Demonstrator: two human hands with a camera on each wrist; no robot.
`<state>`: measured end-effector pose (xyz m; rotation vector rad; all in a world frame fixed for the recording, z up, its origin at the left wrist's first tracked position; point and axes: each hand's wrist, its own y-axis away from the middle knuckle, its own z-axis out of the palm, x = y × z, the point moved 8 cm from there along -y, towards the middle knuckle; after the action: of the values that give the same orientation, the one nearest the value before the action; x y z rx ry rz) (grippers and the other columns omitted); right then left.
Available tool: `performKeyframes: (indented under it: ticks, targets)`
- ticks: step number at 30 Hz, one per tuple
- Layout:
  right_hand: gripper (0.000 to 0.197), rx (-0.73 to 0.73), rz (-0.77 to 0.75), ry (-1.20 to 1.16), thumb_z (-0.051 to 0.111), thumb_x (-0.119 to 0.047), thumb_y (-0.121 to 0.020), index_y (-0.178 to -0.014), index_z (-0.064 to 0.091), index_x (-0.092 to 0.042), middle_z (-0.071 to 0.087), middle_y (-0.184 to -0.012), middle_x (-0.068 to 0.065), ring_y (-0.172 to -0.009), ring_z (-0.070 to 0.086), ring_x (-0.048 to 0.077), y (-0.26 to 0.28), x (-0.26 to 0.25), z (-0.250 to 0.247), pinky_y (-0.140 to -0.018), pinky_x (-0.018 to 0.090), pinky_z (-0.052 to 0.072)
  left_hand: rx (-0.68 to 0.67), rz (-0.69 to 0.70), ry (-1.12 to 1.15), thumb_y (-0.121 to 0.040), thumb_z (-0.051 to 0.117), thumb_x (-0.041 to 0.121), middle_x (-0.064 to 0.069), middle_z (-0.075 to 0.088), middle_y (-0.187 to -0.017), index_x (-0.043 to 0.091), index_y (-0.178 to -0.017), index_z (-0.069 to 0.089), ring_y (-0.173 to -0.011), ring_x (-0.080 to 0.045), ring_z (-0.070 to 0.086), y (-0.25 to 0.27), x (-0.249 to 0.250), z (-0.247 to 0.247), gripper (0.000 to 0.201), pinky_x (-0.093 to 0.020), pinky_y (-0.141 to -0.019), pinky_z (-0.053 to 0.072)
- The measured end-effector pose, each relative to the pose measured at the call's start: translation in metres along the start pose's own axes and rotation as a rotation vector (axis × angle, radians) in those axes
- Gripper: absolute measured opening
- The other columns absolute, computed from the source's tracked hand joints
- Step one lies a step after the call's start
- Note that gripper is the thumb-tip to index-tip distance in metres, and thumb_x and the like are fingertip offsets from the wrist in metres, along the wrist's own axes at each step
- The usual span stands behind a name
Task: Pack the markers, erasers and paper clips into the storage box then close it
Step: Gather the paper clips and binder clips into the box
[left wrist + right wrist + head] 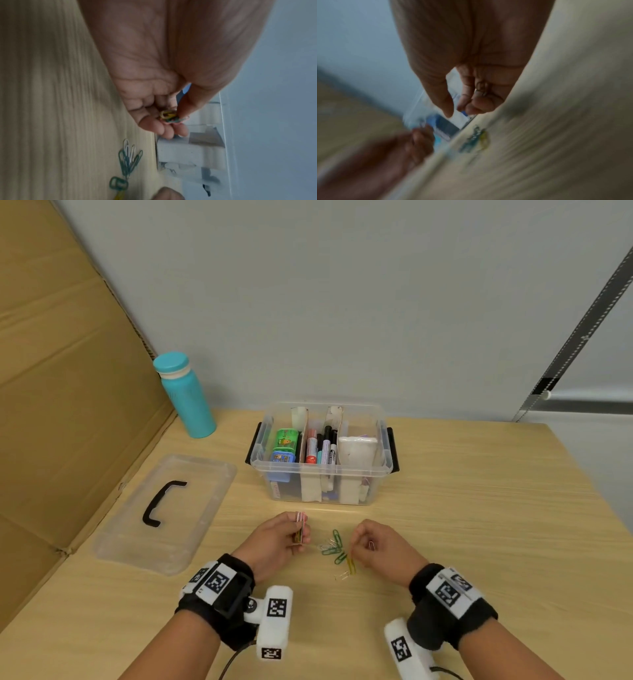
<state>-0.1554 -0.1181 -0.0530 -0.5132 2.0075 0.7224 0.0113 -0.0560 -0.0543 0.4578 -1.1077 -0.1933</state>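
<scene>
The clear storage box [375, 470] stands open at mid-table. Its left part holds green and blue erasers [285, 447], its middle part markers [320, 448]. My left hand [295, 535] pinches a bundle of coloured paper clips [300, 528] between thumb and fingers, as the left wrist view shows: paper clips [169, 116]. My right hand [359, 542] curls round one silver paper clip [371, 545], also seen as paper clip [482, 88] in the blurred right wrist view. Several loose clips [337, 549], green, silver and yellow, lie on the table between my hands.
The clear lid [205, 474] with a black handle [161, 503] lies flat to the left of the box. A teal bottle [185, 395] stands at the back left beside a cardboard sheet [68, 405]. The wooden table [479, 525] stretches out to the right.
</scene>
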Motion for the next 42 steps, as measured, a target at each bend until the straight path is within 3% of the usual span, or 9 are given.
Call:
performKeyframes:
  ticks: [6,11,15,21,23,28,34,38,42]
  targets:
    - [0.017,-0.144,-0.162,0.622,0.056,-0.021,-0.091,-0.108,0.054,-0.018,0.050,-0.084,-0.010,-0.081,0.051,0.012,-0.009,-0.013,0.027,-0.067,0.020,0.038,0.014,-0.069,0.032,-0.089,0.029,0.005,-0.002,0.042,-0.063,0.011,-0.081,0.047,-0.054,-0.013,0.041,-0.003,-0.005,0.003,0.021,-0.024,-0.052,0.034]
    - [0.012,-0.093,-0.149,0.659,0.047,-0.019,-0.094,-0.100,0.056,-0.013,0.051,-0.095,-0.002,-0.084,0.049,0.014,-0.009,-0.010,0.028,-0.079,0.027,0.043,0.035,0.183,-1.128,-0.088,0.061,0.032,0.010,0.051,-0.079,0.020,-0.092,0.051,-0.069,-0.004,0.047,-0.011,0.006,0.018,0.016,-0.018,-0.063,0.036]
    - [0.006,-0.010,-0.082,0.464,0.050,-0.017,-0.093,-0.089,0.055,-0.017,0.051,-0.090,-0.001,-0.075,0.047,0.010,-0.006,-0.002,0.011,-0.070,0.018,0.040,-0.021,0.184,-1.445,-0.081,0.070,0.034,0.003,0.058,-0.110,0.019,-0.110,0.053,-0.095,-0.013,0.052,-0.017,-0.003,0.029,0.037,-0.023,-0.081,0.040]
    - [0.022,0.079,0.251,-0.772,0.039,-0.013,-0.093,-0.073,0.049,-0.011,0.052,-0.064,0.006,-0.051,0.041,0.014,0.010,0.024,-0.007,-0.047,0.025,0.032,-0.042,0.248,-1.518,-0.089,0.059,0.027,0.007,0.052,-0.091,0.016,-0.100,0.060,-0.084,-0.012,0.048,-0.017,-0.001,0.036,0.015,-0.022,-0.075,0.036]
    - [0.022,0.091,0.267,-0.685,0.042,-0.017,-0.095,-0.075,0.049,-0.011,0.051,-0.063,0.005,-0.050,0.041,0.014,0.012,0.026,-0.010,-0.048,0.025,0.034,-0.049,0.248,-1.567,-0.090,0.055,0.027,0.003,0.055,-0.095,0.015,-0.101,0.060,-0.086,-0.015,0.051,-0.015,0.000,0.040,0.017,-0.024,-0.077,0.039]
    - [0.015,-0.045,0.084,0.360,0.064,-0.028,-0.086,-0.093,0.053,-0.019,0.049,-0.071,-0.010,-0.060,0.043,0.005,0.015,0.015,-0.006,-0.055,0.016,0.034,-0.044,0.232,-1.724,-0.093,0.048,0.028,-0.006,0.054,-0.111,0.011,-0.110,0.054,-0.099,-0.024,0.057,-0.011,-0.002,0.045,0.025,-0.032,-0.085,0.045]
    - [0.005,-0.036,0.021,0.740,0.045,-0.020,-0.092,-0.092,0.040,-0.018,0.054,-0.088,0.003,-0.074,0.049,0.020,0.020,0.002,0.014,-0.060,0.027,0.040,-0.036,0.267,-1.906,-0.096,0.041,0.022,-0.010,0.051,-0.119,0.005,-0.118,0.050,-0.107,-0.027,0.053,-0.010,-0.002,0.053,0.029,-0.034,-0.084,0.043]
    - [0.011,-0.067,0.068,0.645,0.045,-0.024,-0.093,-0.085,0.039,-0.018,0.048,-0.075,-0.004,-0.064,0.044,0.014,0.015,0.009,0.013,-0.056,0.024,0.034,0.014,0.286,-1.601,-0.097,0.040,0.023,-0.003,0.046,-0.100,0.010,-0.104,0.051,-0.083,-0.018,0.050,-0.007,0.002,0.037,0.018,-0.025,-0.074,0.040]
    - [0.021,-0.065,0.163,-0.220,0.032,-0.014,-0.094,-0.075,0.041,-0.013,0.042,-0.065,0.000,-0.054,0.036,0.011,0.015,0.015,0.008,-0.050,0.022,0.031,0.010,0.235,-1.093,-0.099,0.042,0.024,0.004,0.045,-0.081,0.013,-0.086,0.048,-0.071,-0.008,0.040,-0.006,0.004,0.010,0.018,-0.021,-0.070,0.036]
